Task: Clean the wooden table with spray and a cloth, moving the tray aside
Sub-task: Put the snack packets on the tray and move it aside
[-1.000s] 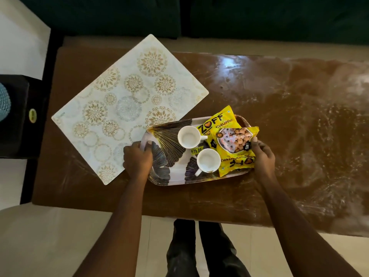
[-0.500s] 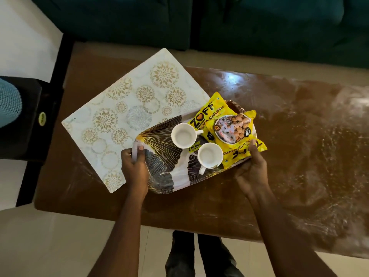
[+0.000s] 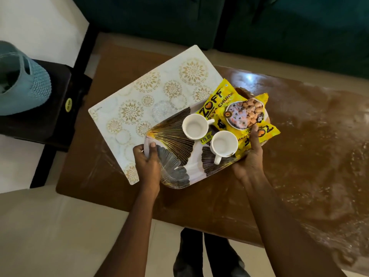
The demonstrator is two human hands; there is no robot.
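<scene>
This is a home living room. A dark green sofa (image 3: 219,19) stands along the far side of a low wooden counter (image 3: 299,148) on a pale tiled floor (image 3: 50,226). A patterned placemat (image 3: 143,108) lies on it, with a decorated tray (image 3: 179,156) carrying two white cups (image 3: 195,126) and a yellow snack packet (image 3: 239,110). A dark side stand (image 3: 50,108) holds a teal basket (image 3: 22,80).

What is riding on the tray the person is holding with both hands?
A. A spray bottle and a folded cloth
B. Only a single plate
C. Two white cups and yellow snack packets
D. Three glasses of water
C: on the patterned tray, gripped by the left hand and right hand, stand two white cups beside yellow snack packets.
</scene>
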